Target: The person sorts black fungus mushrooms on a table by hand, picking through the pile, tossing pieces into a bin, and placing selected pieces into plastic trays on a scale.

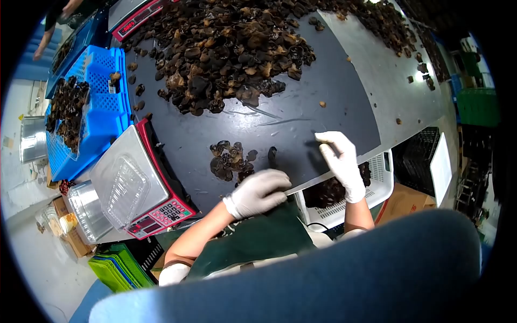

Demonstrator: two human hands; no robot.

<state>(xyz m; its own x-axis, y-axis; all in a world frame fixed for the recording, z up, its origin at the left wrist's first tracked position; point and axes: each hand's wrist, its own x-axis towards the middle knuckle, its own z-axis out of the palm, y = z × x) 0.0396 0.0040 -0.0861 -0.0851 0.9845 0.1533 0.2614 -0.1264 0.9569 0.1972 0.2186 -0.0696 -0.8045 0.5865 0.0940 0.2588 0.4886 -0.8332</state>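
Small fungus pile (222,164): on the table (301,113), just beyond the left hand (262,192).
Left hand: fingers curled; cannot tell whether it grips anything.
Right hand (341,163): thumb and finger parted, near the white basket (378,189).
Scale (156,185): left of both hands.
Large heap (226,59): beyond both hands.

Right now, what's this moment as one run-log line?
left hand: curled near small dark pile, grip hidden; right hand: open, by white basket; large dark heap: farther back on table; scale: clear tray on top
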